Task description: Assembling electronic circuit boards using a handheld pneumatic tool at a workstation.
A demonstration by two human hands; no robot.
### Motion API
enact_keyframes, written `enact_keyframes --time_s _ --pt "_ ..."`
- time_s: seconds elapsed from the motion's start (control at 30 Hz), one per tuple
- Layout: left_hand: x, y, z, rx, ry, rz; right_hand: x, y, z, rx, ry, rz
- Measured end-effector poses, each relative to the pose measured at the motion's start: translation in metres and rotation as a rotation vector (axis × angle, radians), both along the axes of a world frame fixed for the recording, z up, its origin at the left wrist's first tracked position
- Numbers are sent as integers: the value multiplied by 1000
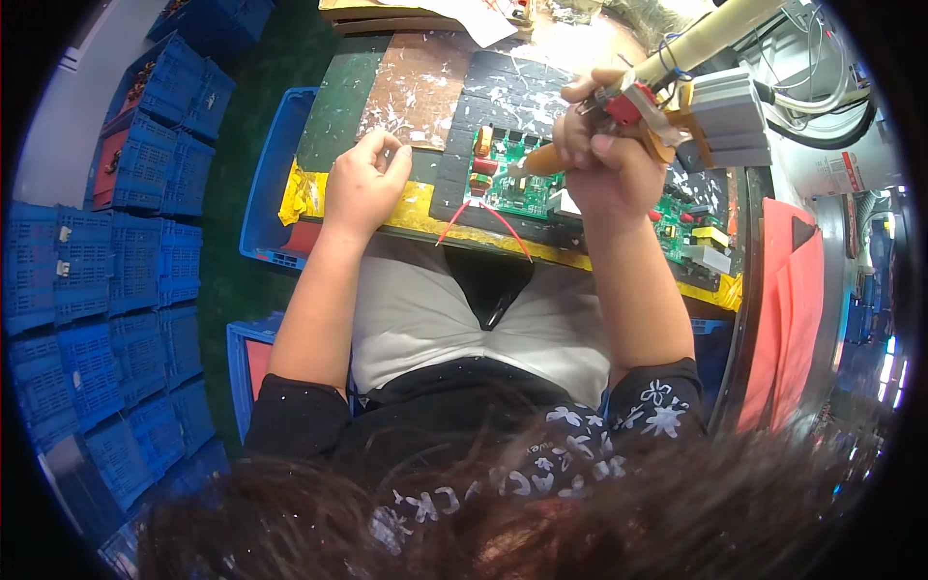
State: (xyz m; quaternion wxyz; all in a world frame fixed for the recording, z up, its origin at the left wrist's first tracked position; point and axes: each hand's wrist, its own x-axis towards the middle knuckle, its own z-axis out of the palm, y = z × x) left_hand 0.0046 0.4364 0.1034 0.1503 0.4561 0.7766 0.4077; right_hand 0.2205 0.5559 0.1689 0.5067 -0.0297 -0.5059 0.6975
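My left hand point(365, 184) rests at the near edge of the bench with fingers curled and thumb against the index finger; anything pinched there is too small to make out. My right hand point(619, 159) is closed round a hand tool point(546, 160) with a tan tapered end and a red part, its exact kind unclear. The tan end points left, over a green circuit board point(519, 193) filled with components. Two red wires point(504, 224) hang from the board's near edge toward my lap. A second green board point(674, 232) lies to the right, partly behind my right forearm.
White scraps litter the dark and brown mats point(416, 82). Yellow tape point(418, 205) lines the bench edge. A pale tube point(710, 39) and grey finned block point(735, 121) are near my right hand. Blue crates point(116, 261) stack at left; pink sheets point(785, 309) hang at right.
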Motion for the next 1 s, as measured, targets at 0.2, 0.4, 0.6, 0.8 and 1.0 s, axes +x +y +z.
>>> enact_keyframes --time_s 0.2,0.4,0.6,0.8,1.0 --pt "1 0 2 3 -11 -10 -13 -2 -14 -12 41 6" --pt "0 0 2 26 -19 -26 -15 2 -9 -13 24 40" --pt "1 -1 1 30 -34 -33 -17 1 -1 -111 -52 -5" --pt "1 -1 3 51 -43 -34 -21 -1 6 -107 4 30" --pt "-1 -1 3 33 -47 -33 -31 -17 31 -28 -98 -35"
